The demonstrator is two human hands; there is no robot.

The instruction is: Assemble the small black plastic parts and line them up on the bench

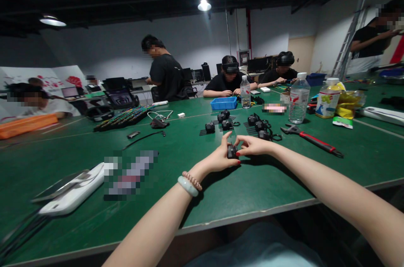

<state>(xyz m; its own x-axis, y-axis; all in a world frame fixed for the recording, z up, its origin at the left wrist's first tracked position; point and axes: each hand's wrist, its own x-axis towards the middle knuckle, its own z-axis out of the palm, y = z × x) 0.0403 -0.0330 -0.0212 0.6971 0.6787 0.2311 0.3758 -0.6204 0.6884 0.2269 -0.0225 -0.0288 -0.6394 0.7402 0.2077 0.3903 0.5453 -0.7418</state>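
Observation:
My left hand [218,158] is closed around a small black blocky part [232,151], just above the green table. From the other side, my right hand [252,145] pinches at the same part, thumb and fingers bent against it. Its exact kind is too small to make out, and fingers cover some of it. Beyond my hands lie several similar black parts: one stands by itself [209,127], a pair sits near the middle [226,124], and a cluster [259,126] rests to the right, with black rings and thin dark strips among them.
An adjustable wrench [312,138] lies right of my hands, behind it a water bottle [299,98] and a labelled bottle [328,97]. A blue tray [224,103] stands farther back. On the left are a white power strip [77,191] and a cable bundle [124,118]. Co-workers sit across the table.

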